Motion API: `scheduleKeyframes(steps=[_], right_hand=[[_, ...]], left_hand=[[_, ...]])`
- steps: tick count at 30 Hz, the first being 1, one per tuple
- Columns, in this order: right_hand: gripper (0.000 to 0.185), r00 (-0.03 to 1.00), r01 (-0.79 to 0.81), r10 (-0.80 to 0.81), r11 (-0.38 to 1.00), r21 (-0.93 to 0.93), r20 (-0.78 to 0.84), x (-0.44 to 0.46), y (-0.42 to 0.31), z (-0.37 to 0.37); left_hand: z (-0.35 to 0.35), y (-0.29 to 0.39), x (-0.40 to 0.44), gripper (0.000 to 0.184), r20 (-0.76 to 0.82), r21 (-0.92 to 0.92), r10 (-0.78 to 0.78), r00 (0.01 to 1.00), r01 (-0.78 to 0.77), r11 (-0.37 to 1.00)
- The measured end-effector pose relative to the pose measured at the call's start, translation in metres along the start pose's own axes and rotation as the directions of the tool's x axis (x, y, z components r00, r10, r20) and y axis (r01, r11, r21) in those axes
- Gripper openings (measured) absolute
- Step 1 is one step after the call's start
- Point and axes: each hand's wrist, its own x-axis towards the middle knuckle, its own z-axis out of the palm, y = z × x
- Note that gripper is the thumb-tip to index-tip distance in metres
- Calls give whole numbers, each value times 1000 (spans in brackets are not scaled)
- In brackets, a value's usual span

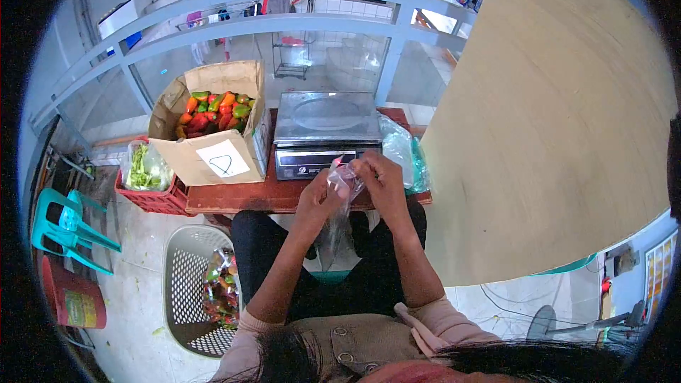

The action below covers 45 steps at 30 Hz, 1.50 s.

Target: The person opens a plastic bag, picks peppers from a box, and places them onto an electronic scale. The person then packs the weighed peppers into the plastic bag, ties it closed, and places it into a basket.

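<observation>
A clear plastic bag [335, 237] hangs down between my knees, its top end up at my fingers. My left hand [323, 195] pinches one side of the bag's top. On the other side my right hand [381, 179] has its fingers closed on the same plastic. Just beyond both hands stands a weighing scale [326, 128] with a bare metal pan. Left of the scale, a cardboard box [213, 159] holds red, orange and green peppers [216, 112]. Clear and green plastic bags [406, 152] lie right of the scale.
The red-brown table [241, 198] carries box and scale. A basket [188, 262] of bagged peppers stands by my left leg. Further left are a red crate [152, 198] with bagged greens and a green chair [53, 223]. A large plywood board [553, 120] fills my right; railings [262, 28] run behind.
</observation>
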Motion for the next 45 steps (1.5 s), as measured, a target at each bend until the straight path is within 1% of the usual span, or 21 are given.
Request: scheduleKeyframes(steps=[1, 4, 7, 10, 11, 13, 14, 17, 20, 21, 24, 25, 28, 30, 31, 32, 34, 37, 40, 43, 45], right_hand=[[20, 994, -95, 95, 995, -10, 45, -1, -1, 0], [19, 991, -128, 130, 983, 132, -6, -7, 15, 6], [26, 955, -292, 277, 831, 473, 102, -16, 13, 14], [37, 932, -347, 225, 788, 509, 286, -30, 15, 24], [32, 935, -323, 202, 824, 466, 292, -34, 26, 28], [29, 911, -397, 293, 817, 419, 291, -36, 28, 20], [27, 896, -433, 337, 810, 396, 290, -37, 28, 16], [21, 847, -490, 441, 434, 756, 296, -31, 13, 10], [18, 805, -471, 543, 338, 815, 239, -25, -15, 12], [19, 787, -517, 575, 417, 748, 224, -25, -8, 11], [21, 902, -388, 270, 850, 357, 338, -30, -2, 13], [24, 896, -366, 274, 902, 230, 351, -30, -7, 15], [26, 950, -161, 187, 980, -119, 252, -35, 20, 15], [17, 921, -301, 293, 954, -10, 255, -37, 38, 5], [16, 935, -272, 253, 961, 45, 248, -37, 48, 1], [15, 879, -399, 350, 912, 98, 325, -38, 64, -5], [15, 881, -443, 347, 843, 306, 321, -37, 62, -10], [18, 865, -492, 457, 695, 524, 207, -36, 70, -13], [19, 886, -430, 457, 734, 526, 86, -38, 84, -13], [19, 853, -474, 518, 714, 516, 67, -41, 87, -20], [20, 850, -411, 527, 662, 627, 1, -41, 98, -17]], left_hand=[[3, -5, 2, 35, -19, -61, -31, 999, 30, 998], [-6, -19, 4, 23, -26, 121, 25, 999, -22, 992], [-4, -10, -1, 17, -28, 22, 120, 992, -119, 993], [-1, -14, -1, 17, -158, -13, 179, 971, -184, 983], [-3, -13, -2, 18, -164, -71, 125, 978, -138, 988], [-8, -11, -6, 20, -170, -186, 17, 985, -49, 981], [-12, -15, -6, 20, -182, -199, 22, 983, -59, 978], [-17, -24, -5, 21, -218, -199, 64, 974, -109, 974], [-15, -19, -5, 25, -235, -142, 132, 963, -168, 975], [-16, -19, -6, 26, -229, -143, 129, 965, -165, 976], [-20, -10, -10, 29, -310, -215, 52, 949, -123, 969], [-23, -6, -11, 30, -351, -249, 9, 936, -103, 963], [-50, 0, -5, 28, -431, -148, 92, 897, -171, 974], [-66, -3, -3, 27, -503, -240, 106, 858, -256, 936], [-74, -5, -3, 27, -539, -280, 111, 835, -302, 911], [-84, -10, -3, 24, -530, -300, 101, 842, -298, 906], [-103, -31, -4, 19, -509, -342, 85, 857, -292, 893], [-101, -34, -4, 17, -536, -447, -32, 844, -251, 859], [-91, -31, 0, 16, -515, -509, -75, 854, -234, 829], [-92, -41, 2, 16, -468, -506, -45, 883, -226, 832], [-95, -46, 4, 19, -450, -478, -34, 892, -208, 853]])
